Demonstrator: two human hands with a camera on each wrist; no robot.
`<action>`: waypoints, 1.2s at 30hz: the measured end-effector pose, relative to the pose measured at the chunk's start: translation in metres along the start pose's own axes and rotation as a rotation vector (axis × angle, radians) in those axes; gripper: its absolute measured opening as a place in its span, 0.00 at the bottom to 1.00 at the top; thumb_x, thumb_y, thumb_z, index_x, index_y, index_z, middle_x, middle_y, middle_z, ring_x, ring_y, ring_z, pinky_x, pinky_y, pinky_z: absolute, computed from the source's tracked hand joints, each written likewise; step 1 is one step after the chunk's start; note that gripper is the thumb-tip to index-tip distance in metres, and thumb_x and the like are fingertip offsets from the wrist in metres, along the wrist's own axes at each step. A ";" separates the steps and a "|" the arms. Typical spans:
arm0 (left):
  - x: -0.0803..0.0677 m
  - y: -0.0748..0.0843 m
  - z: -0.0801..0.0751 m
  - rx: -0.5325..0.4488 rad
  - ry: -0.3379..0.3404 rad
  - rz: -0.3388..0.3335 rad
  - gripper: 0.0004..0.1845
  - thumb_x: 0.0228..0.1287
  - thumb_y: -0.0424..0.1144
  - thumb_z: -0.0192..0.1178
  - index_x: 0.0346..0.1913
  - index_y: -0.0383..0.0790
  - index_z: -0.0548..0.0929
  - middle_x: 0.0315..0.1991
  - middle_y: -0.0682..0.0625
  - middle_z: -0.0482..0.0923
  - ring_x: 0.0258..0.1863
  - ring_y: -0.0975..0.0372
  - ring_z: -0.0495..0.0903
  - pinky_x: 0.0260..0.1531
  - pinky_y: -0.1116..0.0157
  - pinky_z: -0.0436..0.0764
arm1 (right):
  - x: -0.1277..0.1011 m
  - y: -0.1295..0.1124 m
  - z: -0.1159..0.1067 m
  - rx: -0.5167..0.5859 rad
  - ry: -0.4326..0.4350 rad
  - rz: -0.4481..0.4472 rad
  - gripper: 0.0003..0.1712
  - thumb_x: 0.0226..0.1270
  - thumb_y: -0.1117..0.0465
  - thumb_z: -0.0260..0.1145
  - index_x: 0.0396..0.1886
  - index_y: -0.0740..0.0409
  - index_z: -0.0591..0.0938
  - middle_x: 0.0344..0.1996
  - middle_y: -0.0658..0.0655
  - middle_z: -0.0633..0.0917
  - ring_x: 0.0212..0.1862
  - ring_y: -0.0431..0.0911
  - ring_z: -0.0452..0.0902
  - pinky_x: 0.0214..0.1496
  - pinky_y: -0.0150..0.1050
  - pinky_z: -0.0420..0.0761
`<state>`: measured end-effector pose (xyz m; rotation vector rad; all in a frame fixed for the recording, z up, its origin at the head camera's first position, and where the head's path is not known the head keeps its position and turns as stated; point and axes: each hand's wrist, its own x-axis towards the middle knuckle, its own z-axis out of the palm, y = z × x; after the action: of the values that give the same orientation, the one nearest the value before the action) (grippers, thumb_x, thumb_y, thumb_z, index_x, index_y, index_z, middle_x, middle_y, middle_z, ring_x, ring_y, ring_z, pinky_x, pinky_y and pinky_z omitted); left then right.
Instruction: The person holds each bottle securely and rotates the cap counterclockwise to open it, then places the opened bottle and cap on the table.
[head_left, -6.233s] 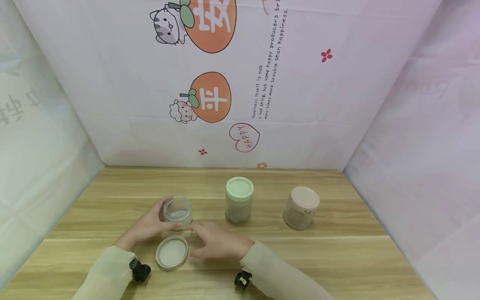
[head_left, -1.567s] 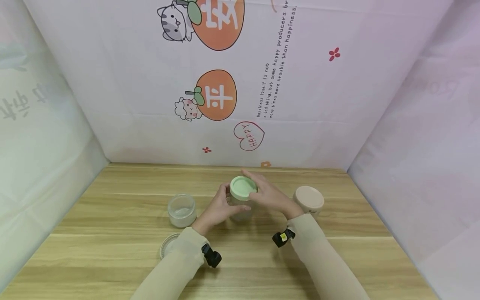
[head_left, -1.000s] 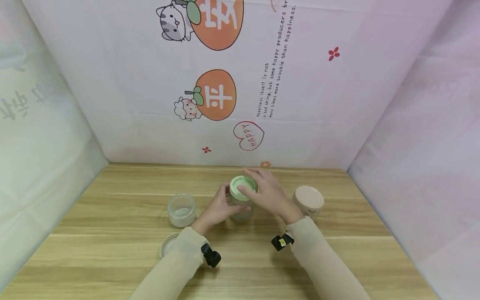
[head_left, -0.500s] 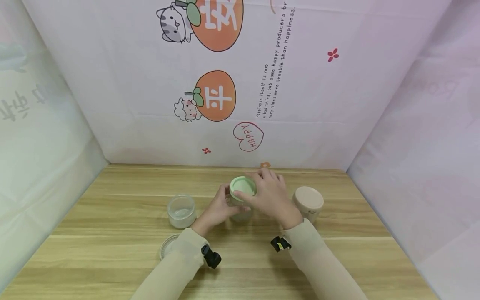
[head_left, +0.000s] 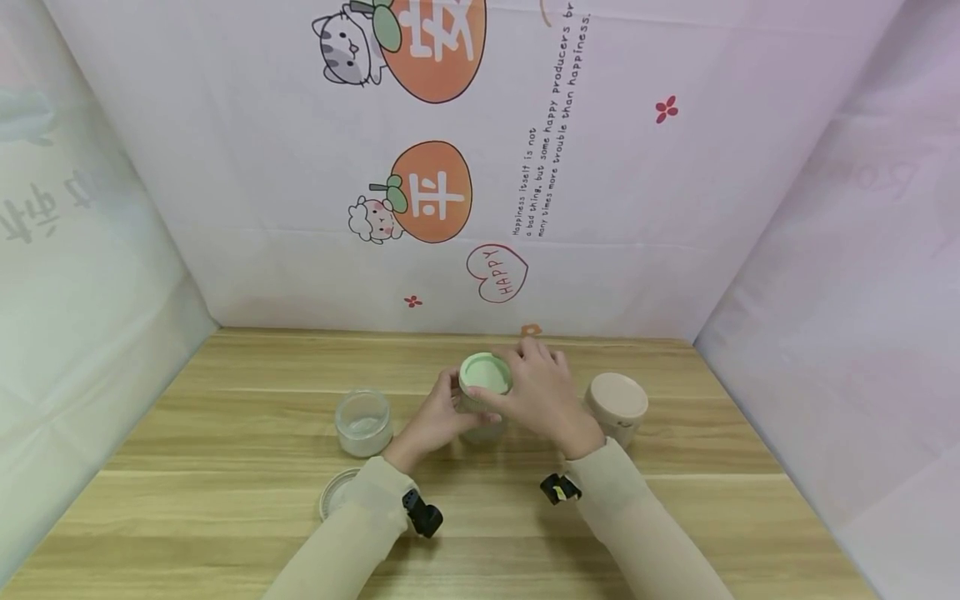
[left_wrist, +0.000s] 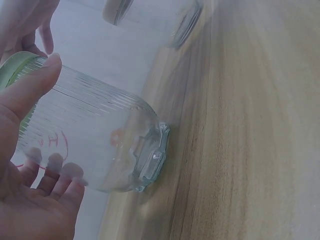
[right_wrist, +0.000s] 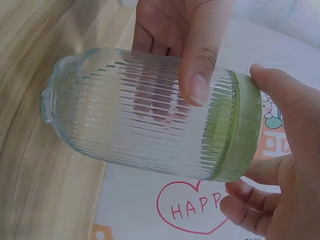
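Note:
A ribbed glass jar (head_left: 480, 425) (left_wrist: 100, 145) (right_wrist: 140, 115) with a green lid (head_left: 484, 372) (right_wrist: 241, 135) stands on the wooden table (head_left: 225, 517) at mid-depth. My left hand (head_left: 457, 407) (left_wrist: 35, 150) grips its glass body from the left, thumb across the front. My right hand (head_left: 525, 385) (right_wrist: 280, 150) is curled round the green lid from the right. The jar looks empty in both wrist views.
A small open glass jar (head_left: 363, 421) stands left of my hands, its lid (head_left: 332, 490) lying nearer me, partly under my left sleeve. A pink-lidded jar (head_left: 617, 406) stands close to the right. Printed cloth walls enclose the table on three sides.
Both hands left the small open jar and moved right to the green-lidded jar. Over the last second my right hand went from lying over the lid to curling round its rim.

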<state>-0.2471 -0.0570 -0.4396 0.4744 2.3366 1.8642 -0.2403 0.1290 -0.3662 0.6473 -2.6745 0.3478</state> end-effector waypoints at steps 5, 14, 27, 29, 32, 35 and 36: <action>0.000 0.001 -0.001 -0.003 -0.006 -0.006 0.50 0.55 0.47 0.77 0.73 0.38 0.56 0.68 0.43 0.63 0.69 0.47 0.62 0.67 0.42 0.63 | 0.001 0.001 0.001 0.020 -0.010 -0.007 0.44 0.59 0.23 0.61 0.61 0.50 0.82 0.45 0.54 0.77 0.45 0.46 0.71 0.49 0.48 0.68; -0.002 0.002 0.000 -0.031 -0.013 -0.011 0.50 0.56 0.47 0.77 0.73 0.40 0.55 0.68 0.44 0.62 0.69 0.48 0.61 0.67 0.41 0.62 | 0.000 0.008 0.000 0.211 -0.063 -0.052 0.44 0.62 0.32 0.66 0.66 0.58 0.78 0.53 0.58 0.76 0.47 0.48 0.73 0.44 0.45 0.76; 0.001 0.000 0.000 -0.032 -0.026 0.015 0.50 0.56 0.44 0.77 0.74 0.38 0.55 0.68 0.42 0.62 0.69 0.50 0.63 0.69 0.44 0.61 | 0.002 0.028 0.004 0.505 -0.209 -0.052 0.41 0.66 0.44 0.70 0.73 0.55 0.70 0.66 0.57 0.67 0.66 0.54 0.65 0.64 0.58 0.73; 0.001 0.001 -0.001 -0.026 -0.027 0.016 0.51 0.56 0.44 0.77 0.74 0.38 0.54 0.68 0.41 0.62 0.69 0.48 0.62 0.69 0.43 0.61 | 0.002 0.030 0.005 0.533 -0.218 -0.073 0.40 0.66 0.48 0.70 0.74 0.56 0.69 0.68 0.58 0.67 0.68 0.55 0.64 0.65 0.59 0.71; 0.002 0.001 -0.001 -0.015 -0.022 0.004 0.51 0.55 0.44 0.77 0.74 0.38 0.54 0.68 0.41 0.62 0.69 0.48 0.63 0.68 0.44 0.62 | 0.003 0.031 0.006 0.574 -0.241 -0.081 0.39 0.66 0.53 0.67 0.75 0.55 0.68 0.69 0.57 0.66 0.69 0.54 0.64 0.66 0.59 0.69; 0.003 0.000 -0.001 -0.007 -0.016 0.000 0.52 0.55 0.44 0.77 0.74 0.38 0.54 0.69 0.41 0.62 0.69 0.48 0.63 0.68 0.44 0.62 | 0.004 0.032 0.008 0.622 -0.260 -0.073 0.39 0.64 0.55 0.62 0.76 0.52 0.66 0.70 0.56 0.66 0.69 0.53 0.63 0.66 0.61 0.68; 0.003 -0.001 -0.001 -0.005 -0.015 0.001 0.52 0.55 0.44 0.77 0.74 0.38 0.54 0.69 0.41 0.62 0.69 0.49 0.63 0.69 0.44 0.62 | 0.005 0.032 0.009 0.636 -0.264 -0.069 0.39 0.64 0.55 0.61 0.77 0.50 0.65 0.71 0.55 0.65 0.70 0.53 0.62 0.66 0.63 0.68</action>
<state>-0.2502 -0.0576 -0.4396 0.4880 2.3224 1.8596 -0.2619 0.1517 -0.3769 1.0197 -2.7621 1.1941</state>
